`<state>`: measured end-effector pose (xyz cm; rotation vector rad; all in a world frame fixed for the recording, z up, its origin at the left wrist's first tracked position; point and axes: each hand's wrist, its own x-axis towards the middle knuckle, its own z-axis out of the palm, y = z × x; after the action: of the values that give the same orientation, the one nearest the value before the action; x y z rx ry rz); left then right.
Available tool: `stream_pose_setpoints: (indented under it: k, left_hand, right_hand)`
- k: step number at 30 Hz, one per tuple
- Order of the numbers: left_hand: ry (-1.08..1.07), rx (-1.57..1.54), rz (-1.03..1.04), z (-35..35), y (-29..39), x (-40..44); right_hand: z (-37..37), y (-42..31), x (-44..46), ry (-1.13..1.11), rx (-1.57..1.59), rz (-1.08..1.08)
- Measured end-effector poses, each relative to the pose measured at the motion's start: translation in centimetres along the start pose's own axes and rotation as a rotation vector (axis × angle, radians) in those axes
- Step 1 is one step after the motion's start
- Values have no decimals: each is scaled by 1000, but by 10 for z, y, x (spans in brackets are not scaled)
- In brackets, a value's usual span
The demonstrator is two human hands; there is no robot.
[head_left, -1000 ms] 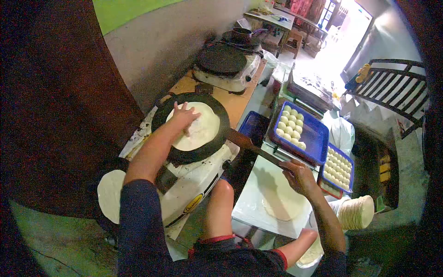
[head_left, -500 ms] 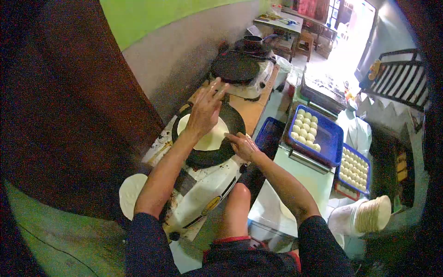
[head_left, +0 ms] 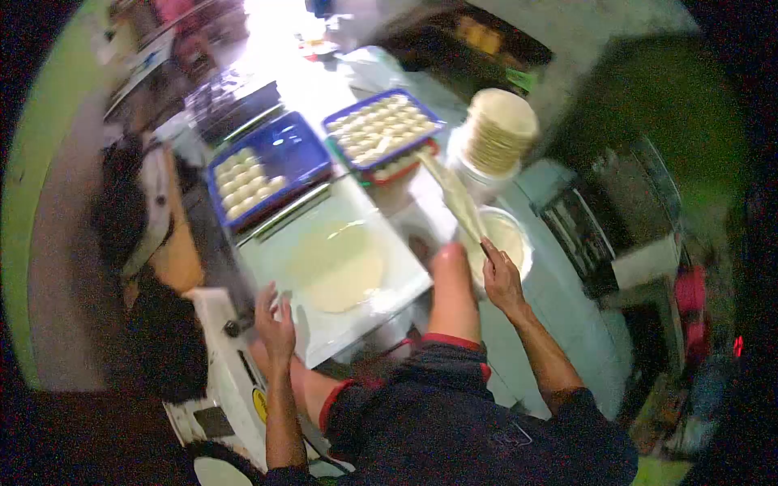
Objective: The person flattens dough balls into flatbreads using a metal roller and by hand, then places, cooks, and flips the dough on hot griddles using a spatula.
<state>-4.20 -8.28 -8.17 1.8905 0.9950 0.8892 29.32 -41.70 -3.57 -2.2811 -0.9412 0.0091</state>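
Observation:
My right hand [head_left: 503, 279] grips the dark handle of a long pale rolling pin [head_left: 455, 194], slightly blurred, held tilted above the floor beside a white tub [head_left: 523, 235]. My left hand [head_left: 275, 322] is at the near left edge of the white work board [head_left: 397, 263], fingers apart and nothing in them. On that board lies a thin round sheet of dough [head_left: 344, 271], spread flat. The board is in front of my knees.
Beyond the board stand a blue tray [head_left: 296, 154] with dough balls and a second blue tray [head_left: 438, 128] full of them. A stack of flatbreads [head_left: 498, 130] rises from a white bucket. The white stove [head_left: 215, 324] is on my left.
My view has swung right, from the stove to the board. My hands have left the flatbread on the griddle, and my right hand has taken hold of the rolling pin.

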Motion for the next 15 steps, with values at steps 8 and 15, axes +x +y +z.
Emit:
stream_pose_setpoints:
  k: [8,15]
  left_hand:
    - [-498,97,69,120,64,1]
    - [-546,183,-30,121,37,-17]
  right_hand:
    - [-1,161,-66,61,75,447]
    - [57,246,-95,-54,749,819]
